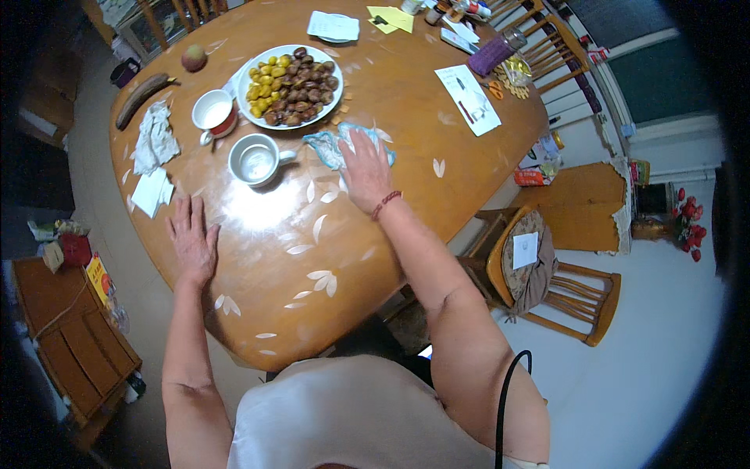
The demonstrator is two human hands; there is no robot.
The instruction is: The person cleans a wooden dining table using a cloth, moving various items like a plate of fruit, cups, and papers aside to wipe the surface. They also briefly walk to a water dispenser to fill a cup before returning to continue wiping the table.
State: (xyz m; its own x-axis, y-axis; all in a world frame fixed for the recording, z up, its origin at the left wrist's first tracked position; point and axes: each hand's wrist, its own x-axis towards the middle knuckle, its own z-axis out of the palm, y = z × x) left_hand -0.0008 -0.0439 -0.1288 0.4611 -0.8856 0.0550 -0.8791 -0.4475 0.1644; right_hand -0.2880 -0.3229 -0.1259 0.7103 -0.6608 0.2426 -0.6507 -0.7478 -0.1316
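My right hand (367,170), with a dark red bracelet at the wrist, lies over a blue-edged white cloth (324,148) and holds it against the wooden table (363,246). Part of the cloth is hidden under the palm. Flat on the tabletop at the left rests my left hand (193,240), fingers spread, holding nothing. Between the hands and farther in stands a white mug (256,159), its handle towards the cloth. A red-and-white cup (215,114) is beside it. Just beyond is a white plate (338,97) heaped with brown chestnuts (304,88) and yellow kernels (266,82).
At the left lie a crumpled white cloth (155,138), folded tissue (153,192), a browned banana (142,99) and a round fruit (194,58). To the right are a paper sheet (467,99), orange-handled scissors (495,89) and a purple bottle (495,54). A wooden chair (507,264) adjoins the table's right edge.
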